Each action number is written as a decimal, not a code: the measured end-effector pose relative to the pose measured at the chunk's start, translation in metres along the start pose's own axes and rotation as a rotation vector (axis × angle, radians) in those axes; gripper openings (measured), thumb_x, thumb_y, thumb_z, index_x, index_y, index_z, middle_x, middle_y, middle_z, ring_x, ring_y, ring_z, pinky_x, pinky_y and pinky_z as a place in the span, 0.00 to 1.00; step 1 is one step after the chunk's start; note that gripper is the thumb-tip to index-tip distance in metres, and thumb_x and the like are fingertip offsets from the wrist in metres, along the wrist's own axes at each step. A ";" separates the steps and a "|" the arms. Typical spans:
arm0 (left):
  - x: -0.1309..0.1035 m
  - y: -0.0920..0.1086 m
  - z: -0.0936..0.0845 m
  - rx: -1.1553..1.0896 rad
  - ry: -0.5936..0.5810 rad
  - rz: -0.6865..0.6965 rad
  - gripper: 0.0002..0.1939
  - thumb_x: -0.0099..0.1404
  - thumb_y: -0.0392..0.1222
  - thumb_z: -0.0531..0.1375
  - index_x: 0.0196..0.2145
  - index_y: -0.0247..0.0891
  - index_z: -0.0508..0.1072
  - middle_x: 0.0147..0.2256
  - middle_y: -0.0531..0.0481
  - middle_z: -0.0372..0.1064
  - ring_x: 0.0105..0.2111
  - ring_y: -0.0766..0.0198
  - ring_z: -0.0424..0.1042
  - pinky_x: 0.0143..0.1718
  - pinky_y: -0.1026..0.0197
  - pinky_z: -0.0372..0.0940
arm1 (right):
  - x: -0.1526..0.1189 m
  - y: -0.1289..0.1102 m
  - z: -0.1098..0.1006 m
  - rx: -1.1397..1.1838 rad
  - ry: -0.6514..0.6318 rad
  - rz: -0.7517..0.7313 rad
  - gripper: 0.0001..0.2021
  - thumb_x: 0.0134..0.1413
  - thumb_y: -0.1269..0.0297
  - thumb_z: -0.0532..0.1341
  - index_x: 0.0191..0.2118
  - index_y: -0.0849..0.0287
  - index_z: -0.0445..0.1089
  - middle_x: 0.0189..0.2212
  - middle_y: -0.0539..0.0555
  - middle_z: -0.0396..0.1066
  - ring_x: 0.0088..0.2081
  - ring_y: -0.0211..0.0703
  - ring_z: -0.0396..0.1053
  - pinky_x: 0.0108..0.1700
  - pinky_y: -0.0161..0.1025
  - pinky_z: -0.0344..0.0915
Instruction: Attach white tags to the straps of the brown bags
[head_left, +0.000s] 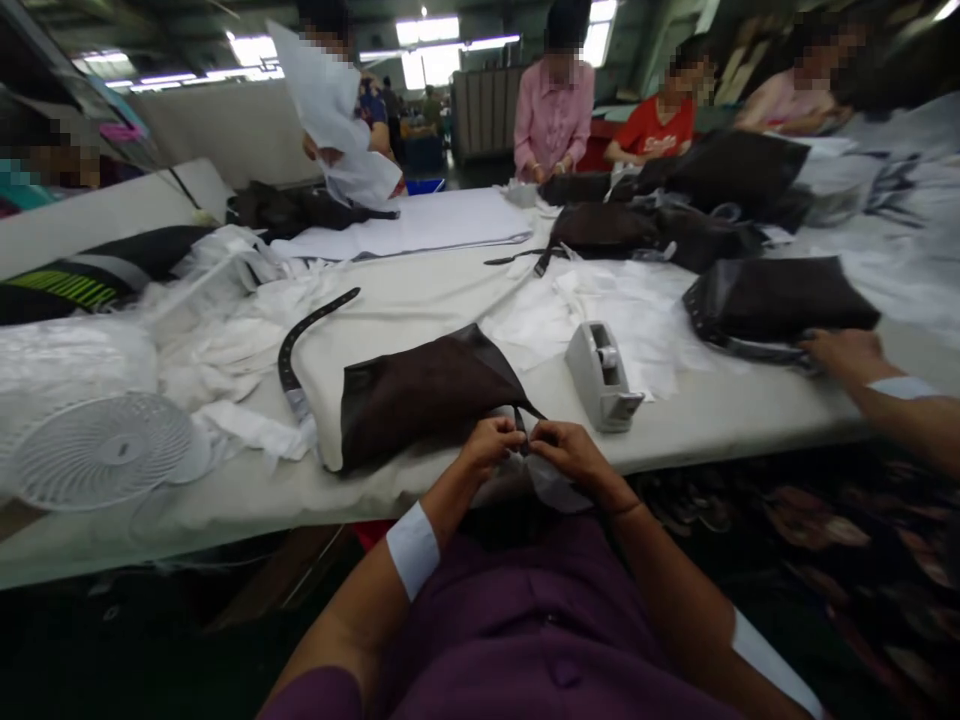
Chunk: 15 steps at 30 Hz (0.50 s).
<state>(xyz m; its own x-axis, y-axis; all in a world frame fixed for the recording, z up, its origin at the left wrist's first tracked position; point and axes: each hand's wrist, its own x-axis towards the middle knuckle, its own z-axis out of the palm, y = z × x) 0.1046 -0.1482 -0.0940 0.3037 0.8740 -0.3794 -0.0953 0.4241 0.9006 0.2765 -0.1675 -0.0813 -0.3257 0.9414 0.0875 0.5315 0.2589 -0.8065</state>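
Strip lights and bright windows (429,65) back a busy workroom, and down front, pale cloth covers the desk (420,290). Right at the near edge lies the dark brown bag (427,395), on its side, its right corner close to the person's body. And look at the fingers: left hand (489,445) and right hand (574,452), both pinched closed, meeting at a narrow dark strap (522,422) by that corner! Exactly which fingertip has what, I can't tell; it's small and blurred. Thin clear wrap (555,485) hangs just below, and that looks like the risk: it could snag between the fingertips or get trapped against the strap. The hold is small, too, so a slip could let the strap spring away. A hard tug might drag the bag over the edge, so near does it sit. Just right of it stands the tape dispenser (600,385), cutter end toward the person; a swinging right forearm could catch it. Over on the left, the punched strap (289,350) curls close to loose white tissue (251,428), and the fan (112,450), if running, might stir those light sheets.
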 end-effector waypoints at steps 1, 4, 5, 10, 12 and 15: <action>0.000 -0.002 0.000 -0.031 -0.010 -0.011 0.13 0.43 0.39 0.65 0.22 0.36 0.62 0.20 0.57 0.59 0.19 0.73 0.59 0.21 0.68 0.49 | 0.001 -0.001 0.001 -0.002 -0.002 0.005 0.07 0.50 0.64 0.58 0.29 0.59 0.71 0.25 0.49 0.71 0.30 0.39 0.67 0.34 0.34 0.59; 0.002 -0.004 0.000 -0.154 -0.006 -0.040 0.12 0.47 0.43 0.65 0.26 0.36 0.65 0.22 0.55 0.62 0.19 0.73 0.60 0.20 0.68 0.52 | 0.003 -0.004 0.008 -0.034 0.049 0.037 0.07 0.50 0.63 0.58 0.28 0.59 0.70 0.25 0.49 0.70 0.30 0.40 0.67 0.35 0.34 0.58; 0.003 -0.004 0.000 -0.193 0.014 -0.048 0.13 0.49 0.44 0.64 0.29 0.36 0.67 0.24 0.54 0.64 0.19 0.73 0.61 0.20 0.68 0.53 | 0.004 -0.004 0.010 -0.042 0.085 0.058 0.07 0.50 0.63 0.58 0.27 0.59 0.70 0.24 0.50 0.70 0.30 0.40 0.67 0.34 0.34 0.58; -0.003 -0.001 -0.004 -0.188 0.142 -0.024 0.13 0.54 0.40 0.60 0.39 0.35 0.68 0.29 0.50 0.68 0.20 0.71 0.66 0.20 0.68 0.56 | 0.002 -0.007 0.022 -0.033 0.278 0.229 0.08 0.49 0.60 0.58 0.26 0.58 0.69 0.21 0.48 0.68 0.25 0.38 0.64 0.31 0.34 0.57; -0.009 -0.005 -0.003 -0.157 0.138 -0.040 0.14 0.52 0.36 0.60 0.39 0.35 0.67 0.29 0.49 0.69 0.22 0.71 0.67 0.21 0.68 0.58 | 0.001 -0.008 0.023 -0.050 0.302 0.252 0.08 0.49 0.60 0.58 0.26 0.58 0.70 0.21 0.48 0.68 0.25 0.38 0.64 0.31 0.34 0.57; -0.012 -0.013 0.002 -0.165 0.085 -0.093 0.13 0.52 0.34 0.62 0.37 0.34 0.68 0.28 0.48 0.69 0.23 0.69 0.69 0.26 0.66 0.62 | 0.008 -0.010 0.021 -0.149 0.306 0.226 0.08 0.49 0.61 0.58 0.26 0.58 0.71 0.23 0.49 0.70 0.27 0.39 0.66 0.33 0.35 0.58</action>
<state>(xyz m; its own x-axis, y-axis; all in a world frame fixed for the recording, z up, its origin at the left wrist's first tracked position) 0.1039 -0.1643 -0.1013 0.2380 0.8429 -0.4826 -0.2269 0.5314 0.8162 0.2526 -0.1666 -0.0848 0.0478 0.9932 0.1059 0.6778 0.0457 -0.7338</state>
